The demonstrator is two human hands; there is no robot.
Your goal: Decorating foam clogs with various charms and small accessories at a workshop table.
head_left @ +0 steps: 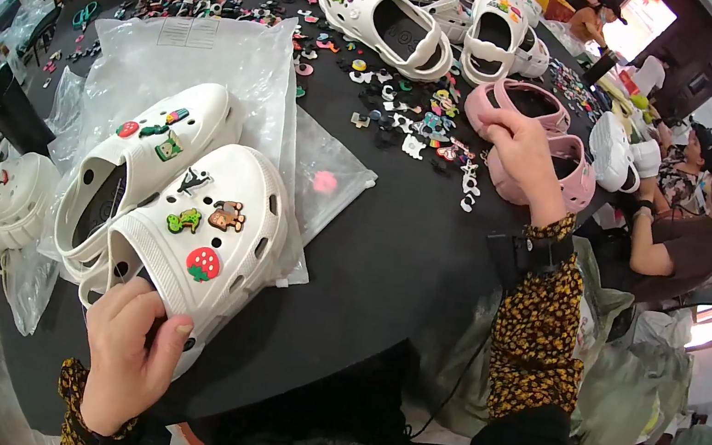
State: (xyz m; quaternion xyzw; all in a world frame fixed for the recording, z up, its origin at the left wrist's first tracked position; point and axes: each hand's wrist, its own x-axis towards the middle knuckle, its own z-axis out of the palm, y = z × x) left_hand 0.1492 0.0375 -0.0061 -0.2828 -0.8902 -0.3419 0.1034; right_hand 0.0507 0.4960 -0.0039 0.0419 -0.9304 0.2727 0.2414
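Note:
Lower left, my left hand (126,354) grips a white clog (227,211), its fingers tucked into the foot opening and the thumb outside. That clog bears a strawberry charm (202,263), a green one, a brown monkey-like one and a black-and-white one. Beside it lies a second white clog (156,135) with several charms on its top. My right hand (520,155) is raised at the right, fingers pinched together in front of a pair of pink clogs (571,187). Whatever the fingertips may hold is too small or hidden to make out.
Loose charms (418,125) lie scattered across the dark table (370,253). More white clogs (388,23) stand at the back. Clear plastic bags (206,50) lie under and behind my pair. Co-workers sit at the far side and at the right (690,229).

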